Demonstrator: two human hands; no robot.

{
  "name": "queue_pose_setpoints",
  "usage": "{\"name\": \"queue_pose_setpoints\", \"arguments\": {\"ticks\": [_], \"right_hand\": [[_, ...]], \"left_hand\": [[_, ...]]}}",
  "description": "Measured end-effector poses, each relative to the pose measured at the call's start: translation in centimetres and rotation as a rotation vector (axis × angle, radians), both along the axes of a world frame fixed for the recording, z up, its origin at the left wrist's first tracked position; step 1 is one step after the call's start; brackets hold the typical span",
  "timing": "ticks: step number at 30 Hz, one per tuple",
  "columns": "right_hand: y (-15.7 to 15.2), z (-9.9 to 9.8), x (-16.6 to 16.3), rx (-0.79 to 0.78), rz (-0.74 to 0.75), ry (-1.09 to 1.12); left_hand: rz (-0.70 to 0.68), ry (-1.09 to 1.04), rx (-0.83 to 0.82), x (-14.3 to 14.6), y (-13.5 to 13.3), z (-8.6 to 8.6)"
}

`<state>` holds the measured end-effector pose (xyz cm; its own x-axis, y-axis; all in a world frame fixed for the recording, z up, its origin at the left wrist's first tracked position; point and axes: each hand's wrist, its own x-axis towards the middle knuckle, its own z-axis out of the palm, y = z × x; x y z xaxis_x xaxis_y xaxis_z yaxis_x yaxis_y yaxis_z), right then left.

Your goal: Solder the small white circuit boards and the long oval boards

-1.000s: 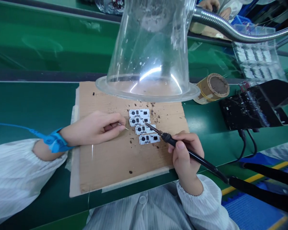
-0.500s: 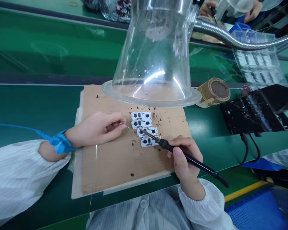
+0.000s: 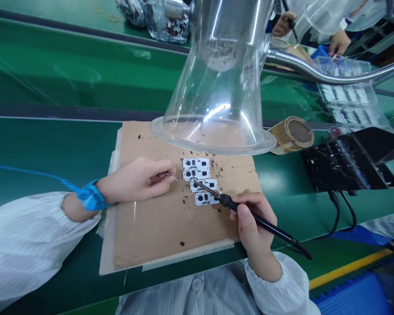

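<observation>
My right hand [image 3: 254, 223] is closed around a black-handled soldering iron [image 3: 228, 202]. Its metal tip points left and rests at or just over the third of several small white circuit boards [image 3: 197, 162], near that board's left end. These boards lie in a short column on a brown cardboard sheet [image 3: 157, 232], with round black parts on them. To their left, my left hand [image 3: 144, 179] pinches a thin solder wire [image 3: 174, 177], whose end sticks out a little way toward the boards. A blue wrist strap [image 3: 91, 195] circles my left wrist.
A clear fume hood [image 3: 216, 109] on a bendable metal hose [image 3: 302, 68] overhangs the cardboard's far side. Right of it are a cardboard tube [image 3: 293, 133] and a black box-shaped holder [image 3: 344, 164]. Across the divider, a co-worker's hand [image 3: 339, 42] shows beside a clear compartment tray [image 3: 348, 98].
The whole view has shifted slightly down. Against the boards, both hands, the solder wire and the iron stay nearly where they were. The co-worker's hands have moved a little.
</observation>
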<state>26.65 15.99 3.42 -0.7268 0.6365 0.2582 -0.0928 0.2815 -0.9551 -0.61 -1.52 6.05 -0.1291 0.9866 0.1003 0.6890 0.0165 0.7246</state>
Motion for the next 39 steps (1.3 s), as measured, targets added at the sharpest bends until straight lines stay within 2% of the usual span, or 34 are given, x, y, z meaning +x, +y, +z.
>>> {"name": "queue_pose_setpoints", "arguments": {"ticks": [8,17,23,39], "right_hand": [[0.19,0.0,-0.14,0.039,-0.015,-0.027],[0.17,0.21,-0.37,0.087,-0.047,-0.062],[0.18,0.23,-0.56,0.095,-0.036,-0.056],[0.12,0.13,-0.25,0.068,-0.024,-0.033]], "left_hand": [[0.048,0.026,0.119,-0.42,-0.22,-0.05],[0.175,-0.136,0.035,-0.56,0.19,0.63],[0.063,-0.134,0.027,-0.39,0.36,0.33],[-0.035,-0.012,0.14,-0.23,0.3,-0.33]]}}
